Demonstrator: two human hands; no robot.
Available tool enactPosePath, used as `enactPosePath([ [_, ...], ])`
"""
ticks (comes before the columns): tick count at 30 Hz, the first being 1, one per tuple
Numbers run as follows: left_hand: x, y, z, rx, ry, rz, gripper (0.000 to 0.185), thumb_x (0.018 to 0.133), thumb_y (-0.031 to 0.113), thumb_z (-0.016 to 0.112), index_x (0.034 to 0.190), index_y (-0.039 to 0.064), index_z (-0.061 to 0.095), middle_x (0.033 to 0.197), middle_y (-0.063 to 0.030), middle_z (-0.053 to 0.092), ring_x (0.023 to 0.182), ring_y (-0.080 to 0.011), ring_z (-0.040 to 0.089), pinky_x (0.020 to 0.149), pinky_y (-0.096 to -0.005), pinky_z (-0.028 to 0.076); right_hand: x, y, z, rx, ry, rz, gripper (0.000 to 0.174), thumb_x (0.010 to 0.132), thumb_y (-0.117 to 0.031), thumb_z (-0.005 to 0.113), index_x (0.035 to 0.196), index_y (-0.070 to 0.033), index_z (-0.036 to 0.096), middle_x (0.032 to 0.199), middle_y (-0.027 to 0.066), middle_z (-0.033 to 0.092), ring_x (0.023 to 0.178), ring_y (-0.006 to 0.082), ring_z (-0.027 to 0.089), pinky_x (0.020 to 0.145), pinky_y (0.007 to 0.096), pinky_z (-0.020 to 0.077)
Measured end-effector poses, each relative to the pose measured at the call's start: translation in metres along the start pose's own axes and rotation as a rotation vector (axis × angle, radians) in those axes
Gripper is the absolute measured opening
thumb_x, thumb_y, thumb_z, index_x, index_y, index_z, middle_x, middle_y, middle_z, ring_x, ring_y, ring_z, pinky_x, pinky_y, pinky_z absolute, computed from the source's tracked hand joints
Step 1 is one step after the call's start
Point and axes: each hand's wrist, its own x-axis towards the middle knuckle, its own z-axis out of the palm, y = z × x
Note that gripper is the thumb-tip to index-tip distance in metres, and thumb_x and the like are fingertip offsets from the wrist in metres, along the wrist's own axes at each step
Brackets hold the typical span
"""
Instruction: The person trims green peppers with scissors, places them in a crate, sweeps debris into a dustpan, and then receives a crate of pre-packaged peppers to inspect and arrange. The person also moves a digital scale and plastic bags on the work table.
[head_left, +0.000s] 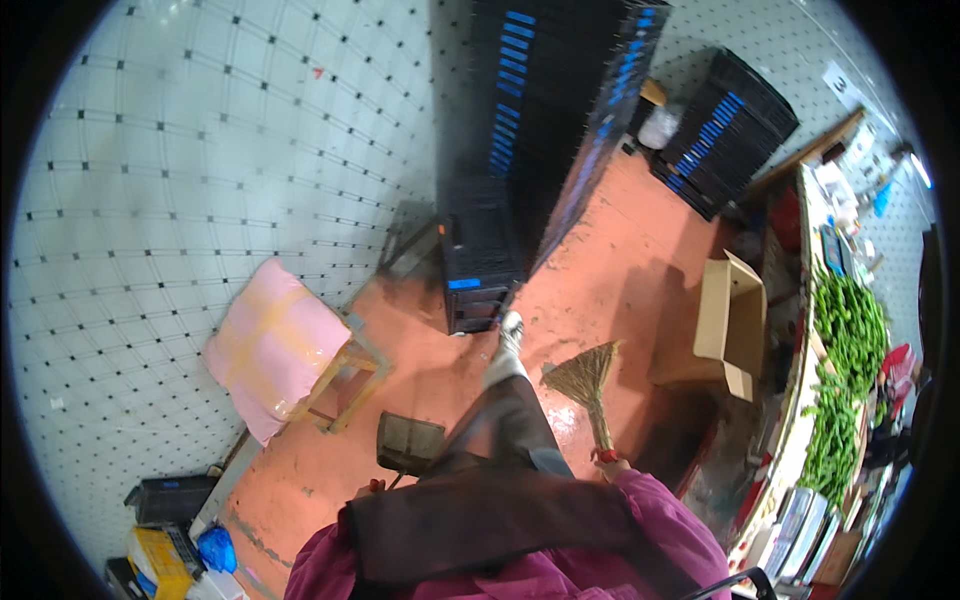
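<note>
My right hand (613, 468) is closed around the red-wrapped handle end of a straw hand broom (587, 379), whose fan of bristles points away from me over the orange-red floor. At my other side, my left hand (369, 489) grips the thin handle of a dark dustpan (409, 442); the apron and sleeve hide part of this hand. The dustpan hangs left of my legs. One foot in a white shoe (511, 330) is forward, close to the base of a stack of black crates.
Tall black plastic crates (480, 225) stand ahead by the tiled wall. At left, a pink taped bundle (277, 345) rests on a wooden stool (352, 382). An open cardboard box (731, 322) is at right, beside a long counter with green vegetables (847, 322). More crates (720, 142) stand farther off.
</note>
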Motion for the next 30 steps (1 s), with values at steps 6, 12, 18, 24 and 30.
enactPosePath([
  [6,0.036,0.015,0.012,0.003,-0.043,0.041,0.067,0.094,0.065,0.042,0.093,0.005,0.07,0.084,-0.0195,0.07,0.073,-0.039,0.067,0.067,-0.0497,0.052,0.013,0.048,0.022,-0.095,0.041,0.028,0.055,0.078,-0.039,0.081,0.112,0.002,0.066,0.087,0.0089,0.07,0.084,0.0182,0.068,0.072,0.0325,0.0524],
  [12,0.077,0.041,0.022,-0.026,-0.087,0.028,0.066,0.094,0.064,0.043,0.089,0.004,0.07,0.081,-0.0201,0.069,0.071,-0.0394,0.066,0.065,-0.05,0.052,-0.029,0.047,0.021,-0.012,0.036,0.104,0.06,0.068,-0.038,0.087,0.112,0.0,0.069,0.092,0.0101,0.072,0.084,0.0195,0.07,0.07,0.0333,0.0529],
  [18,0.107,0.047,0.044,-0.097,-0.102,-0.074,0.065,0.095,0.062,0.044,0.085,0.003,0.07,0.078,-0.0207,0.068,0.069,-0.0399,0.065,0.063,-0.0503,0.051,-0.04,0.051,-0.014,-0.031,0.112,0.028,0.058,0.065,-0.039,0.089,0.107,-0.004,0.072,0.082,0.0101,0.073,0.071,0.0202,0.071,0.064,0.035,0.0553],
  [24,0.099,0.044,0.062,-0.251,-0.024,-0.214,0.065,0.095,0.061,0.045,0.081,0.002,0.069,0.074,-0.0213,0.067,0.066,-0.0404,0.064,0.061,-0.0506,0.051,0.039,-0.078,-0.077,0.049,0.078,-0.125,0.03,0.08,-0.03,0.078,0.095,-0.005,0.068,0.061,0.0062,0.062,0.049,0.0173,0.059,0.042,0.0392,0.0463],
  [30,0.087,0.089,0.062,-0.252,0.3,-0.253,0.058,0.096,0.047,0.054,0.063,0.0,0.059,0.058,-0.0214,0.059,0.059,-0.0377,0.063,0.054,-0.0496,0.045,0.183,-0.233,-0.067,0.217,-0.118,-0.455,0.073,0.086,-0.026,0.072,0.149,-0.021,0.035,0.067,0.0096,0.06,0.051,0.0193,0.058,0.046,0.0395,0.0473],
])
